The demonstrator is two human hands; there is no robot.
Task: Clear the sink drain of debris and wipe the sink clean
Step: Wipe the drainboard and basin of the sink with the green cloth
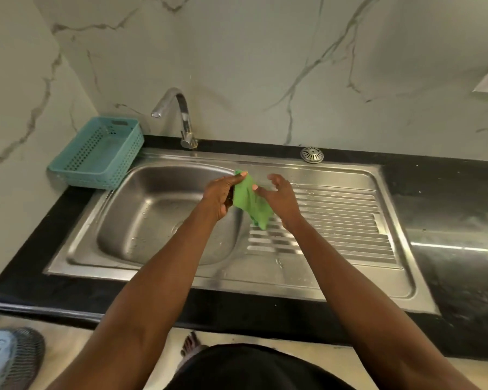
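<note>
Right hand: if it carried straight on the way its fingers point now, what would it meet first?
The right hand points left toward the green cloth, which its fingertips seem to touch already. Beyond that comes the left hand gripping the cloth, though depth is hard to judge.

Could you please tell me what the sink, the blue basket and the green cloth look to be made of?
The silver sink with ribbed drainboard looks like brushed stainless steel, given its dull grey reflections. The blue perforated rectangular basket seems moulded matte plastic. The green cloth looks like soft fabric, possibly microfibre, as it hangs limp.
</note>
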